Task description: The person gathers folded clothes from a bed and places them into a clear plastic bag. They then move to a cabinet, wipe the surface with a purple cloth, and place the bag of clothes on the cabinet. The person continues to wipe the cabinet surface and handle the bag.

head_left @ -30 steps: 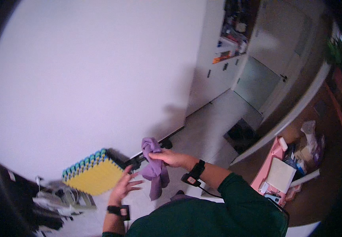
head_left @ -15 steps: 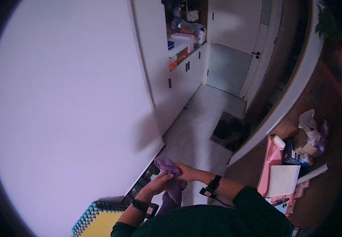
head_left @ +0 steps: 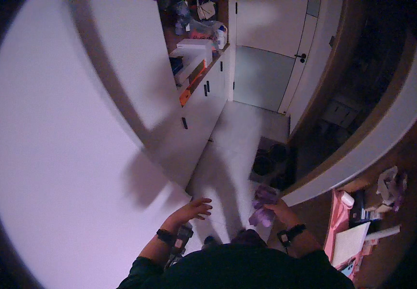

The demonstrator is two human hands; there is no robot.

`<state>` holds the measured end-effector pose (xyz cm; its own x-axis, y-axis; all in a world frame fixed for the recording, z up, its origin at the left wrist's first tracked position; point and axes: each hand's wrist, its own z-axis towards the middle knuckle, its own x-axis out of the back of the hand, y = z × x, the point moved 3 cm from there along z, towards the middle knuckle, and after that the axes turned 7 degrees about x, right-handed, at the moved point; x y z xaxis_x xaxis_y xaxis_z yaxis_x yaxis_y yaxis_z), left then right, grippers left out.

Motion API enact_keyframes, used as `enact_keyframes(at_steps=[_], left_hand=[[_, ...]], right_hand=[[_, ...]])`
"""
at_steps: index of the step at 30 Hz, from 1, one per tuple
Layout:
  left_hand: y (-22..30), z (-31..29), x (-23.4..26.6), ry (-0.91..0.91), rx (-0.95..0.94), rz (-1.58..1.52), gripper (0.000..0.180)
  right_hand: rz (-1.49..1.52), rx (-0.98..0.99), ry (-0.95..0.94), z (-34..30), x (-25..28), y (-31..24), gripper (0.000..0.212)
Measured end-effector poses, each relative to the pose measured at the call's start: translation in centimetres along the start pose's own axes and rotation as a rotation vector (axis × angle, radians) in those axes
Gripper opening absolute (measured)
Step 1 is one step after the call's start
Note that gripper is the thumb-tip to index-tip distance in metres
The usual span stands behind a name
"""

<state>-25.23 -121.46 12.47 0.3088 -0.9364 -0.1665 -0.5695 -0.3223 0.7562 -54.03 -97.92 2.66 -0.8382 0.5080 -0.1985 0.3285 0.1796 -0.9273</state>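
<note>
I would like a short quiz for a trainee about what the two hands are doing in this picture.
1. True or false: the right hand grips a purple cloth.
2. The left hand is: A) holding the cloth, B) empty with fingers spread, C) on the door handle.
3. What lies to the person's right on the brown table?

Key: 1 true. 2 B. 3 a pink tray with papers.
</note>
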Motion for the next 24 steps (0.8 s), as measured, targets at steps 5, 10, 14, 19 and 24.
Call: enact_keyframes(at_steps=[5,10,14,19,24], left_hand=[[6.8,10.2,3.3,-0.004,-0.005,0.036,0.062],[15.8,18.4,5.1,0.061,-0.117,-0.016,0.053],[23.0,22.5,7.0,0.165,-0.161,-0.1,0.048],[28.0,24.6,13.2,0.449,-0.317,-0.283,0.048],[30.9,25.7,22.8,0.821,-0.498,-0.491,0.047]], right_hand=[[0.142,-0.009,0.185,3.6,4.9,-4.3,0.043],[0.184,0.018,0.184,13.9,12.5,-6.6,0.043],[0.088,0.013,0.042,25.1,17.5,-9.2,0.046],[-0.042,0.237,-0.12,37.9,15.8,-17.7,0.044],[-0.411,0.416,-0.215,51.5,8.8,-25.9,0.042]])
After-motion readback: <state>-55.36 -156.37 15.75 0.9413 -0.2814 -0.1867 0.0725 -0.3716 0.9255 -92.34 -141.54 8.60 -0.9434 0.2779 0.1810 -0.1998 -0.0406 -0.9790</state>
